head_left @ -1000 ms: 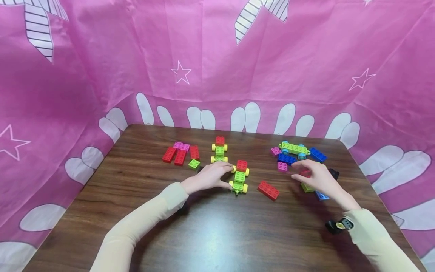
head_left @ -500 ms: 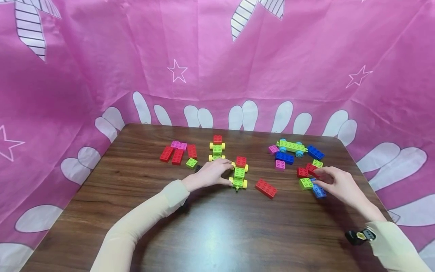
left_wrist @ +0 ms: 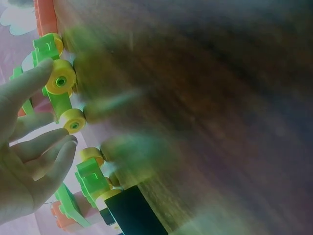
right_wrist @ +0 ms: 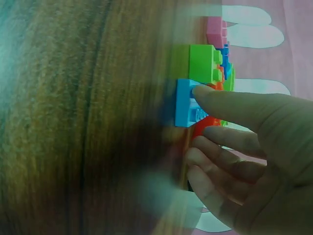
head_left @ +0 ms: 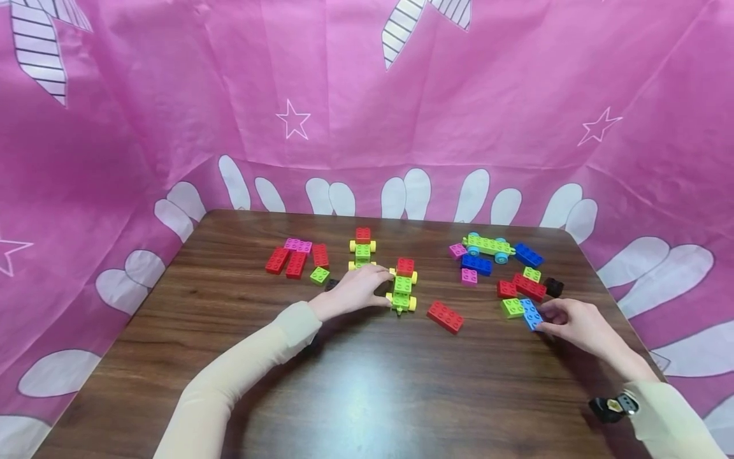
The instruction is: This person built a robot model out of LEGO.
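Head view: my left hand rests on the table, fingers curled round the near car, a studded green plastic chassis on round yellow wheels with a square red brick on top. The car sits near table centre, at 12 o'clock from me. In the left wrist view my fingers touch a yellow wheel; the thumb is pressed to the other end.

My right hand is at 2 o'clock, thumb and fingers pinching a light blue brick, flat, oblong, glossy. It lies on the table, touching a lime brick. Right wrist view, blurred: thumb tip on the blue brick's edge.

A loose red brick lies between my hands. A second car stands at 12, farther off. Red and pink bricks are grouped at 11.

Table: dark wood grain, slight sheen, rounded corners. Pink sheet, creased, printed with white stars, hangs on three sides.
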{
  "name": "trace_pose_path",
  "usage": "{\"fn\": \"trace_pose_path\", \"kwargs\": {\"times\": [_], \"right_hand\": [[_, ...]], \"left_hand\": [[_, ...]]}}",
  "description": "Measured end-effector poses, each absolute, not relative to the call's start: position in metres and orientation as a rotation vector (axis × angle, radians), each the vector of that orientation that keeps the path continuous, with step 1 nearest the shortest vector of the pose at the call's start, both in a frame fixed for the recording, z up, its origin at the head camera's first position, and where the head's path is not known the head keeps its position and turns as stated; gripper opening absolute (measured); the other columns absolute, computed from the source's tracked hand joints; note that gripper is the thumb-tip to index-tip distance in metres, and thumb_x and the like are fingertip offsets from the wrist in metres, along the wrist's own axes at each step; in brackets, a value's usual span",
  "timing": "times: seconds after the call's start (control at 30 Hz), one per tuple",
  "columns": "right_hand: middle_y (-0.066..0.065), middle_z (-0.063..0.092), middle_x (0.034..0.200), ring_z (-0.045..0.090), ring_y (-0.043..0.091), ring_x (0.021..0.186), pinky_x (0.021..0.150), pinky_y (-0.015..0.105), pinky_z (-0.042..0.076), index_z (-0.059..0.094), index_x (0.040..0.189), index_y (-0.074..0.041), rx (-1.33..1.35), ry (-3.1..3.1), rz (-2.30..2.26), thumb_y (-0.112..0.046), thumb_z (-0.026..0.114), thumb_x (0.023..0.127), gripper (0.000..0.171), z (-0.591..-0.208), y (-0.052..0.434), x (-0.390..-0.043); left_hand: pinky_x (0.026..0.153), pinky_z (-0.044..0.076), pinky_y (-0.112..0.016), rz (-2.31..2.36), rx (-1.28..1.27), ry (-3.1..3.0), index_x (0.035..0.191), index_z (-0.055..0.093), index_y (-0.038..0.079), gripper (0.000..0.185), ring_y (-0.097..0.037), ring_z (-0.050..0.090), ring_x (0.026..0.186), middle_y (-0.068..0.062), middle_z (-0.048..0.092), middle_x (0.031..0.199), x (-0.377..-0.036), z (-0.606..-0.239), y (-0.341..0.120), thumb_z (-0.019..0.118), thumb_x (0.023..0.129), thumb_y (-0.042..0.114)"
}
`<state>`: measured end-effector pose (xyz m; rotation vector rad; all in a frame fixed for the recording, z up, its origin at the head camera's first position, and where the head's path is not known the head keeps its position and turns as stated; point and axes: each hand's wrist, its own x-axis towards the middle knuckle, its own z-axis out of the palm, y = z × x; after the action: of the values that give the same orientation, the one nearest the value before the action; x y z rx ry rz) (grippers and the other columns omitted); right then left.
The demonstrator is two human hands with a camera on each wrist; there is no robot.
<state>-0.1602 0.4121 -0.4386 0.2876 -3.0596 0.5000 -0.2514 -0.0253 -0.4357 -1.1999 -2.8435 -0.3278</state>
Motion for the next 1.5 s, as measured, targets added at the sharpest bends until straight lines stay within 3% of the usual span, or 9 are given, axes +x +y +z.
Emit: {"fn": "trace_pose_path", "kwargs": {"times": [0.23,0.5,0.8,1.0,1.2,1.5], "right_hand": [[0.007,0.069,0.081,0.055,0.01,0.07,0.058,0.021,0.045,0.071,0.102,0.006,0.252,-3.092,0.474,-0.035,0.085,0.075,0.051,-0.441,0.408,-0.162],[0.015,0.072,0.086,0.059,0.017,0.072,0.06,0.023,0.048,0.07,0.101,0.007,0.197,-3.133,0.483,-0.039,0.085,0.075,0.055,-0.439,0.404,-0.163],[0.008,0.07,0.076,0.06,0.015,0.069,0.06,0.031,0.047,0.069,0.093,0.006,0.216,-3.16,0.425,-0.023,0.084,0.075,0.037,-0.432,0.412,-0.162],[0.009,0.07,0.077,0.059,0.017,0.07,0.06,0.03,0.046,0.069,0.092,0.004,0.205,-3.2,0.419,-0.018,0.083,0.074,0.032,-0.428,0.42,-0.159],[0.008,0.069,0.077,0.059,0.017,0.071,0.061,0.031,0.047,0.069,0.091,0.004,0.217,-3.224,0.417,-0.01,0.082,0.073,0.026,-0.426,0.426,-0.158],[0.004,0.069,0.077,0.058,0.014,0.071,0.058,0.022,0.046,0.071,0.09,0.001,0.298,-3.22,0.429,-0.003,0.083,0.07,0.024,-0.428,0.426,-0.153]], "left_hand": [[0.088,0.058,-0.038,-0.328,-1.191,-2.839,0.122,0.068,0.008,0.049,-0.022,0.066,0.108,-0.007,0.072,0.12,-0.254,-0.432,-0.022,0.077,0.085,0.038],[0.069,0.056,-0.031,-0.277,-1.178,-2.806,0.102,0.075,0.015,0.026,-0.016,0.064,0.085,-0.001,0.074,0.096,-0.256,-0.433,-0.017,0.077,0.086,0.034],[0.061,0.054,-0.031,-0.274,-1.096,-2.737,0.089,0.075,0.017,0.019,-0.014,0.064,0.078,0.005,0.072,0.082,-0.254,-0.438,-0.017,0.076,0.087,0.036],[0.06,0.053,-0.031,-0.293,-1.086,-2.711,0.085,0.074,0.017,0.014,-0.015,0.064,0.076,0.006,0.073,0.08,-0.254,-0.44,-0.017,0.076,0.087,0.031],[0.059,0.054,-0.031,-0.302,-1.088,-2.677,0.084,0.074,0.017,0.003,-0.015,0.065,0.076,0.005,0.073,0.078,-0.256,-0.442,-0.015,0.075,0.086,0.016],[0.058,0.054,-0.032,-0.315,-1.069,-2.693,0.087,0.074,0.015,0.006,-0.016,0.067,0.075,0.002,0.074,0.08,-0.259,-0.443,-0.014,0.075,0.084,0.01]]}}
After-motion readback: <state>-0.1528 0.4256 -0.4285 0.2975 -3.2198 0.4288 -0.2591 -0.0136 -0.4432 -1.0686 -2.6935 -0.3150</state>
